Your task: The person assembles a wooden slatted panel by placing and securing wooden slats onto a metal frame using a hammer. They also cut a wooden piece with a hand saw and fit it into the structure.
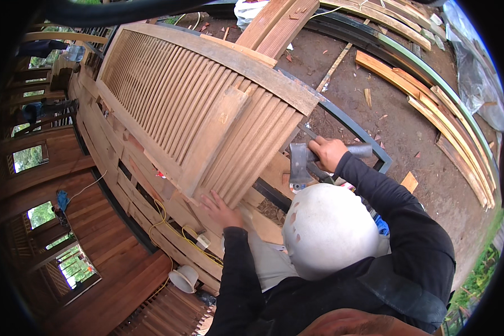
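A brown louvered wooden shutter panel (168, 95) lies slanting across the work surface. My left hand (221, 210) rests with fingers spread at its lower edge, beside the end of the ridged slats. Past the panel's right edge, my right hand (327, 154) is closed around a thin flat metal bar (307, 131), whose tip points toward the slats. Directly by this hand is a dark grey hatchet-shaped tool (299, 163) with a round handle; whether my fingers also hold it, I cannot tell. A rounded white surface (330, 229) with brown scuffs fills the space between my arms.
A dark metal frame (369, 140) runs beneath the panel. Thick timbers (277, 28) reach across at the top, and long boards (431, 129) lie on the dirt at right. A yellow cord (159, 215) and a white bucket (183, 278) are at lower left.
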`<state>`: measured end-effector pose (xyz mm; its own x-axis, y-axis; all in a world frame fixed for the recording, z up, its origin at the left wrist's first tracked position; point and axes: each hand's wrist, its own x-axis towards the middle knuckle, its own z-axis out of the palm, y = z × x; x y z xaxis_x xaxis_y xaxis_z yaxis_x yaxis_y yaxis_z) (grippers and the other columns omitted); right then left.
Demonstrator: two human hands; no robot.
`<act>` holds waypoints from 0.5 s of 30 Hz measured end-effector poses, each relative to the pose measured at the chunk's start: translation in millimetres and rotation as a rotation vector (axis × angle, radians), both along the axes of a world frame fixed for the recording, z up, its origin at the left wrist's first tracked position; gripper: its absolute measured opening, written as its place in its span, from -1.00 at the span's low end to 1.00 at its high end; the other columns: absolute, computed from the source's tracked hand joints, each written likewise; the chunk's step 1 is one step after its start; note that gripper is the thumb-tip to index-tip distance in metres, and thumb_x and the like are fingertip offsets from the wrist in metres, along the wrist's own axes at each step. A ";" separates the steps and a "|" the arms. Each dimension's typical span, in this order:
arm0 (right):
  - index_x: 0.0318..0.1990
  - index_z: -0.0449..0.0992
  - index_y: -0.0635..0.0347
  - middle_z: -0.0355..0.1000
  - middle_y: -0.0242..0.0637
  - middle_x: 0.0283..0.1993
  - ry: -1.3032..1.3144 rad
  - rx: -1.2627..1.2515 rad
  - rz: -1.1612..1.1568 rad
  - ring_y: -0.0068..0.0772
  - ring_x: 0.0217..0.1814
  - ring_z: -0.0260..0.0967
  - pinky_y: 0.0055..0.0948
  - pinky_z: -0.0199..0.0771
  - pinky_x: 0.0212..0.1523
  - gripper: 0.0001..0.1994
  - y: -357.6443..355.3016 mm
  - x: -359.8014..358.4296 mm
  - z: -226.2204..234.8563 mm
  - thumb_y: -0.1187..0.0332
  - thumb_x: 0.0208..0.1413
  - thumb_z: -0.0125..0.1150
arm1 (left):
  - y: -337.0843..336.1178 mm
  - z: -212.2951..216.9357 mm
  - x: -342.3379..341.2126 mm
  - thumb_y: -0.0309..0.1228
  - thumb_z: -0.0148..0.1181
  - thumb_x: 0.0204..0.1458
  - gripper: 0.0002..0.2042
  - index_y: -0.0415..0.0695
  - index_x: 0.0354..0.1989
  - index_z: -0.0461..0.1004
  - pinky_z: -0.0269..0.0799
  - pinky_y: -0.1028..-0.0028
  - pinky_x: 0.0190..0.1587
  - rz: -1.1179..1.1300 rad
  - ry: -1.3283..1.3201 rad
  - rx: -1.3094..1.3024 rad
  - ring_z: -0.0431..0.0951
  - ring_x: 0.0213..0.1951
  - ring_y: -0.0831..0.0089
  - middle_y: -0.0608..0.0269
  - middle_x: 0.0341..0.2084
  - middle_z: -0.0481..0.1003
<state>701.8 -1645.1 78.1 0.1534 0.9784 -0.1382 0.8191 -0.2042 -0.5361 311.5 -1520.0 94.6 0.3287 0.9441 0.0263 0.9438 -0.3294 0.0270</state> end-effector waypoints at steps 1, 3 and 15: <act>-0.08 0.40 0.13 0.47 -0.03 -0.18 -0.016 0.011 0.089 0.10 -0.19 0.54 -0.02 0.57 -0.18 -0.59 0.6 0.8 3.1 0.33 -0.13 0.34 | 0.0 -1.0 -0.8 -0.55 0.30 -0.33 -0.04 -0.14 0.44 0.09 -0.06 -0.17 0.40 0.012 -0.005 -0.015 -0.10 0.42 -0.45 -0.30 0.45 -0.08; -0.08 0.39 0.13 0.45 -0.05 -0.18 -0.044 -0.077 -0.207 0.10 -0.20 0.54 -0.03 0.58 -0.19 -0.58 2.8 8.8 -10.3 0.34 -0.16 0.33 | -2.0 -0.1 -0.1 -0.56 0.30 -0.33 -0.03 -0.13 0.45 0.10 -0.06 -0.17 0.40 0.035 -0.010 -0.051 -0.11 0.42 -0.44 -0.29 0.45 -0.08; -0.15 0.44 0.17 0.45 -0.10 -0.25 0.035 -0.005 -0.076 0.09 -0.19 0.52 -0.04 0.54 -0.19 -0.59 -8.4 25.1 10.2 0.34 -0.24 0.40 | -1.1 -13.1 2.8 -0.51 0.35 -0.31 -0.02 -0.07 0.46 0.08 -0.07 -0.12 0.42 0.077 -0.036 -0.080 -0.12 0.44 -0.36 -0.24 0.46 -0.09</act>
<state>726.9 -1653.4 88.3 0.2224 0.9634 -0.1498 0.7821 -0.2680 -0.5625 314.3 -1521.2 81.5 0.2555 0.9660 -0.0392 0.9641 -0.2516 0.0846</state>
